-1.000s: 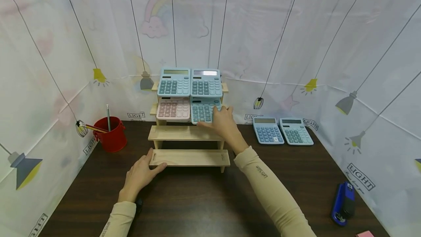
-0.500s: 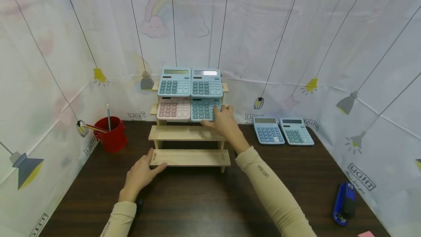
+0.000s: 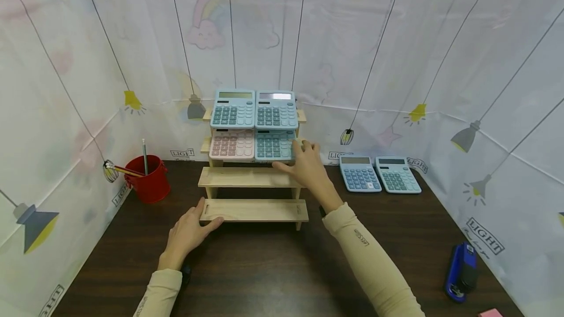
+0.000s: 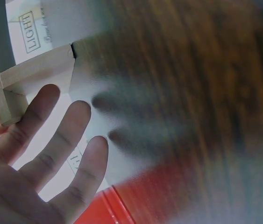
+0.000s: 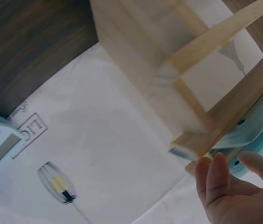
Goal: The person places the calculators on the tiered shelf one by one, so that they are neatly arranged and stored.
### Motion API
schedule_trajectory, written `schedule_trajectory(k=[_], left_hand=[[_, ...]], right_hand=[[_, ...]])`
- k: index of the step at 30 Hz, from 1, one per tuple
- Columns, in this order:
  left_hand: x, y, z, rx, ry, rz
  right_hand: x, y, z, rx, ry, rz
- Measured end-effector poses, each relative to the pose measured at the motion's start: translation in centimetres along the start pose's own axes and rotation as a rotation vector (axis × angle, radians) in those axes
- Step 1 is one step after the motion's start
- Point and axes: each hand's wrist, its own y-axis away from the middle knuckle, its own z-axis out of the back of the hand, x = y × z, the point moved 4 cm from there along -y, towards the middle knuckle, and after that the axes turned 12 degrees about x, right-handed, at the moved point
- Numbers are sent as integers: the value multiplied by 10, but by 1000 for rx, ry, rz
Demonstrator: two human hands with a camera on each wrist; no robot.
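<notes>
Left hand (image 3: 187, 234) and right hand (image 3: 307, 166) have parted fingers; seating the near-right shelved calculator (image 3: 270, 147) looks nearly done, right-hand withdrawal probably next.

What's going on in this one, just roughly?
Someone is working at a stepped wooden rack: two blue calculators sit on its top level, with a pink calculator and a third blue calculator on the level below. The right grip is at the third blue calculator's right side, though whether it touches is hard to tell. The left grip rests at the left end of the bottom shelf. Two more calculators lie on the table to the right.
</notes>
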Motion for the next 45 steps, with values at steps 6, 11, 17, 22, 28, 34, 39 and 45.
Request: schedule_trajectory(k=[6,11,17,22,28,34,39,45], left_hand=[[0,-1,1,9,-5,-4],[0,-1,1,17,-10,-2],[0,-1,0,27,-8,11],[0,-1,0,28,0,13],[-1,0,0,30,5,16],[-1,1,1,22,-1,13],[0,0,2,18,-3,6],[2,-1,0,12,-4,1]], right_hand=[[-38,16,5,1,-106,-45],[-77,27,4,22,-150,-116],[-124,38,-8,83,-143,-208],[-159,43,-19,123,-99,-258],[-203,45,-32,174,-60,-360],[-238,44,-47,262,-92,-438],[-257,37,-55,315,-95,-467],[-265,28,-57,363,-88,-480]])
